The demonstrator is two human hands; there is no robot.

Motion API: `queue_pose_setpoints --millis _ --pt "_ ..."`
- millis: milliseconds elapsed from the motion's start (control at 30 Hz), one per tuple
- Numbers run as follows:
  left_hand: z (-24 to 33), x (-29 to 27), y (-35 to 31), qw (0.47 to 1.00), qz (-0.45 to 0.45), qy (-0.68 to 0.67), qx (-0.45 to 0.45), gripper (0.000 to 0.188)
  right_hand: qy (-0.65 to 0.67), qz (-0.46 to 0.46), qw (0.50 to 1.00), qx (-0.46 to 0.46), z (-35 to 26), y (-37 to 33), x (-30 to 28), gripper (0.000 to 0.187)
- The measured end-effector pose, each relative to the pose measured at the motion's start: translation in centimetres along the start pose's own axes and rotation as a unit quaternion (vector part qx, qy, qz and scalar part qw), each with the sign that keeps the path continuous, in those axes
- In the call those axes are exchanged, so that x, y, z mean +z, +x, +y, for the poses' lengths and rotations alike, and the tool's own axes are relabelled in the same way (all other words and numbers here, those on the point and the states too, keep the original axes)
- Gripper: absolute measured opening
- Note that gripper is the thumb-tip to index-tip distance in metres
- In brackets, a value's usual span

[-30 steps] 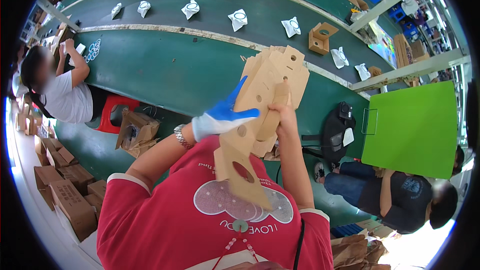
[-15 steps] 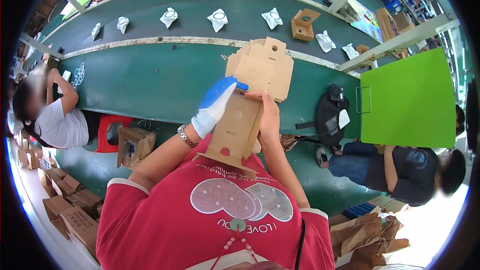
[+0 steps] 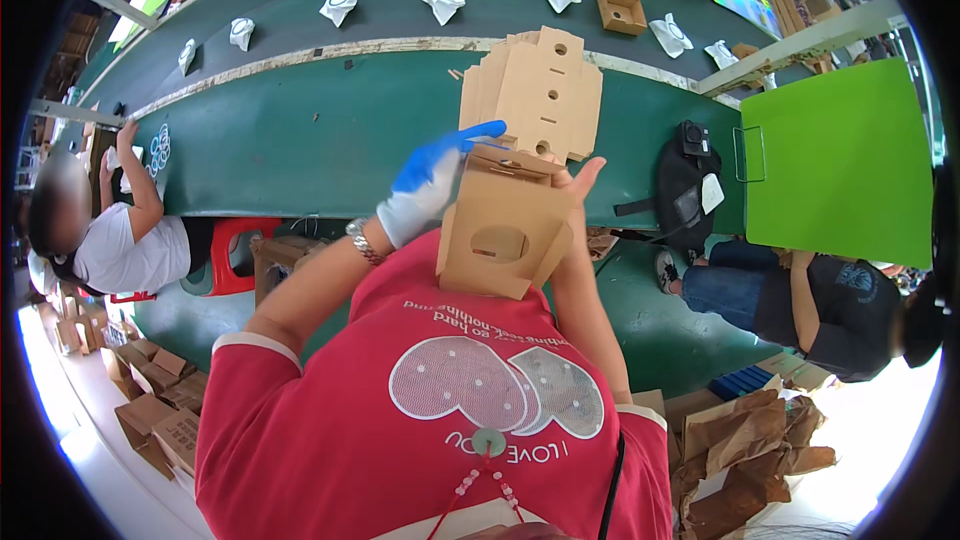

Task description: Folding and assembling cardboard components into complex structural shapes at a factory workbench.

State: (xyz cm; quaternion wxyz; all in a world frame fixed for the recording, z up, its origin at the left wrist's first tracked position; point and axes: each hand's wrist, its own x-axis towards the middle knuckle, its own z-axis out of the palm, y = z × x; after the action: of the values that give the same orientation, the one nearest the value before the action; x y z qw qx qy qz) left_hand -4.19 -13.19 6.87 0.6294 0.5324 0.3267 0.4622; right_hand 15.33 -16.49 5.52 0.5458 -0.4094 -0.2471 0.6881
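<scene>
A partly folded brown cardboard box (image 3: 545, 210) is held between my hands in front of my chest, with an oval cutout in its near panel. My left hand (image 3: 430, 178), in a white glove with blue fingers, grips the upper left of the box, its index finger stretched along the far edge. On the right side my bare right hand (image 3: 578, 188) holds the box with its thumb sticking out; its other fingers are mostly hidden behind the cardboard. Just beyond lies a stack of flat cardboard box blanks (image 3: 575, 90) with round holes, on the green table (image 3: 300, 150).
Several white wrapped pieces (image 3: 443, 2) and an open small box (image 3: 622, 2) sit on the belt behind the table. A black bag (image 3: 685, 185) and a green board (image 3: 840, 160) are to the right. A person sits at left, another at right.
The box has been folded up from a longer, flatter shape, and its panel with the oval cutout now faces me. My right thumb has lifted outward. The view has shifted slightly.
</scene>
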Motion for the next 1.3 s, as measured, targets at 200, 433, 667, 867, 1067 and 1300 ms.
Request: queue_pose_setpoints --millis 200,433,667,867,1067,1300 --pt "4.2 -2.4 2.6 0.945 -0.216 0.161 -0.187 0.04 -0.26 -0.151 0.953 0.049 -5.6 -0.8 0.4 0.019" --pt "4.6 0.8 5.4 0.759 -0.34 0.543 -0.119 0.026 -0.575 -0.11 0.806 -0.087 -5.5 -0.7 3.0 0.03" --pt "3.7 4.1 5.5 0.764 -0.226 0.603 -0.044 0.046 -0.629 -0.06 0.76 -0.152 -5.3 0.2 2.3 0.033" --pt "3.6 5.3 6.6 0.671 -0.334 0.662 0.015 0.036 -0.72 -0.088 0.679 -0.113 -5.2 -0.5 0.8 0.033" --pt "2.9 6.5 7.5 0.669 -0.34 0.66 0.023 0.027 -0.756 -0.061 0.64 -0.122 -5.3 -0.7 0.3 0.03" --pt "3.5 -0.5 11.4 0.938 -0.246 -0.235 -0.067 0.067 -0.51 0.15 0.845 -0.058 -9.6 -0.8 -6.8 0.032"
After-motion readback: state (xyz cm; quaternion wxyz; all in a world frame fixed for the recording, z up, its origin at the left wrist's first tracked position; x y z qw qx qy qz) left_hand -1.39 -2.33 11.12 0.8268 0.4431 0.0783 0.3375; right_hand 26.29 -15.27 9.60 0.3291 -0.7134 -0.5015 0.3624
